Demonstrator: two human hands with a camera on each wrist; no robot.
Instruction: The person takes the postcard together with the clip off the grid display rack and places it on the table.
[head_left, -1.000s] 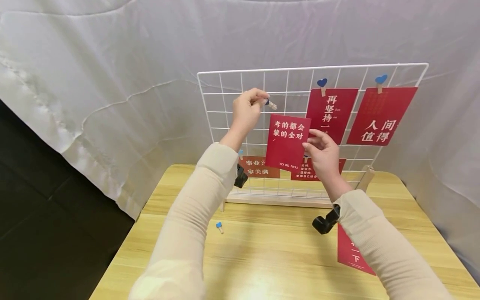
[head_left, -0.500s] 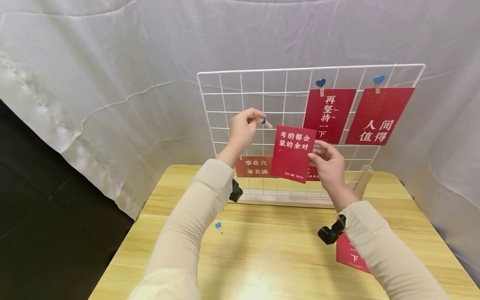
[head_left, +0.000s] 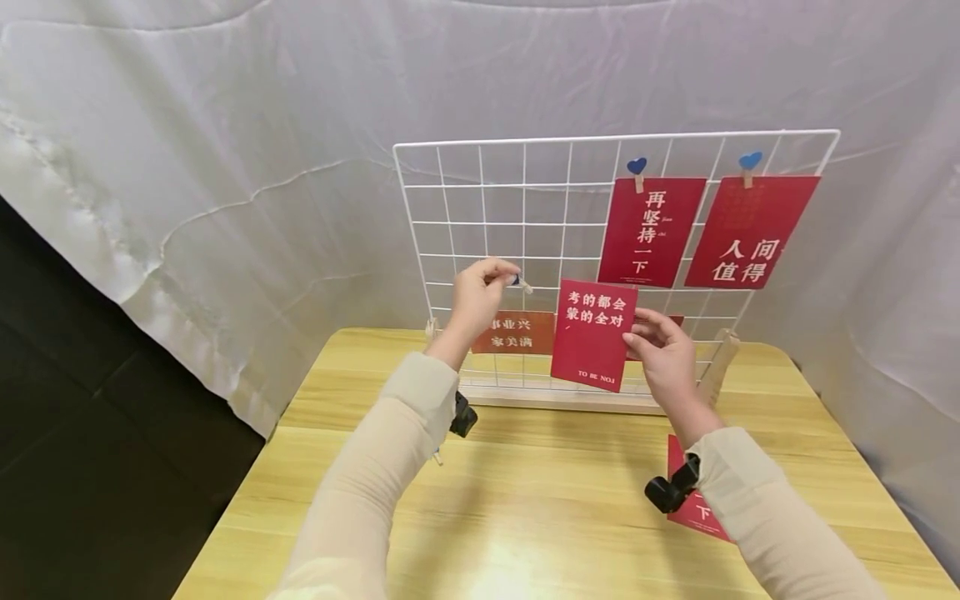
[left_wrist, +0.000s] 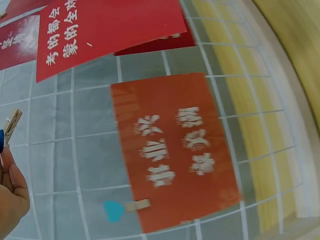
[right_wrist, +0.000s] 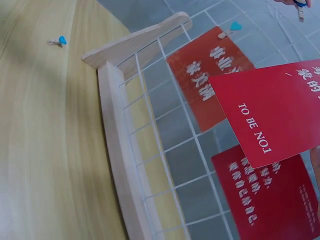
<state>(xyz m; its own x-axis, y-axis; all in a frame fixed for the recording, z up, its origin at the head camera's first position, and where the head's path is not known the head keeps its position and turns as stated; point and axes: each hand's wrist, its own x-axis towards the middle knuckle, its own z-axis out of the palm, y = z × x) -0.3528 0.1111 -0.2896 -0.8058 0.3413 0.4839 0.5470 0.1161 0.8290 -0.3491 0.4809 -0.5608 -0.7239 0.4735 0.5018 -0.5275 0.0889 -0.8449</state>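
Observation:
In the head view my left hand [head_left: 480,296] pinches a small wooden clothespin [head_left: 524,284] with a dark blue heart. My right hand [head_left: 663,354] pinches the right edge of a red card [head_left: 588,358] with white Chinese characters and "TO BE NO.1" printed low down. The card stands upright in front of a white wire grid [head_left: 525,223], to the right of the clothespin and apart from it. In the right wrist view this card overlaps another red card [right_wrist: 275,200] on the grid. An orange-red card [left_wrist: 175,150] hangs by a light blue heart clothespin [left_wrist: 120,209].
Two red cards [head_left: 652,242] [head_left: 753,237] hang at the grid's upper right on heart clothespins. Another red card [head_left: 701,517] lies on the wooden table [head_left: 540,500] under my right forearm. A loose blue heart clothespin [right_wrist: 57,41] lies on the tabletop. A wooden base [right_wrist: 120,150] supports the grid.
Both hands have moved down in front of the grid, the left with its clothespin. The right hand has carried its card down and slightly right, uncovering more of the upper hanging card.

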